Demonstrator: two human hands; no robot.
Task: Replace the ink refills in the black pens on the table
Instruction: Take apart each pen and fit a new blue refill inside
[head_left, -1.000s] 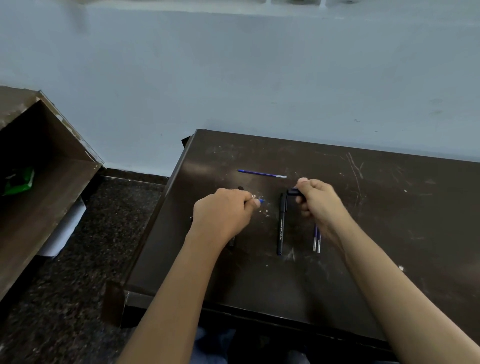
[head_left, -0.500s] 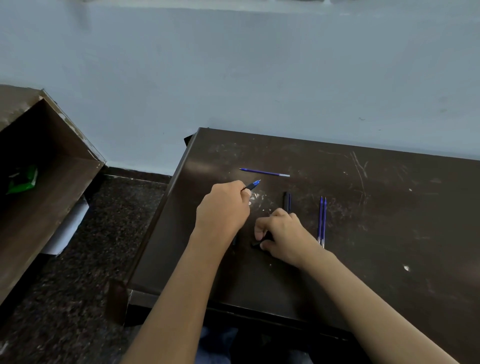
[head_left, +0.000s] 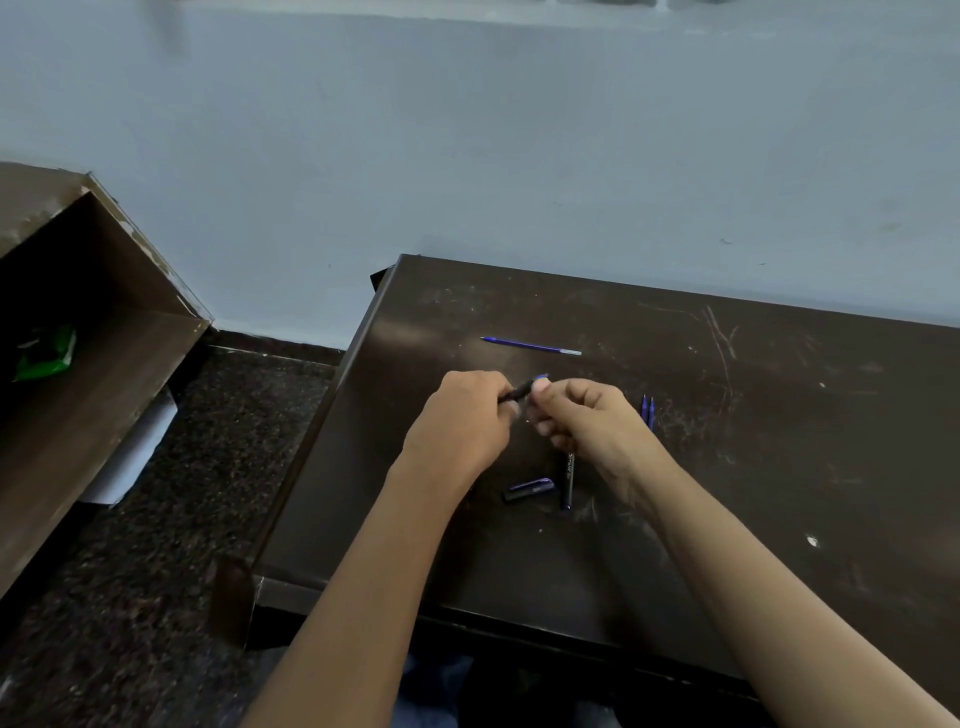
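Left hand fisted round black pen, fingers curled tight, blue tip end poking right. Right hand meets it at tip; thumb and forefinger pinch front end, other fingers loosely curled. Likely unscrewing tip piece or drawing refill out: keep left grip firm, twist or pull straight along barrel, no bending. On table: cap, second pen under right wrist, spare refill far side, two refills at right.
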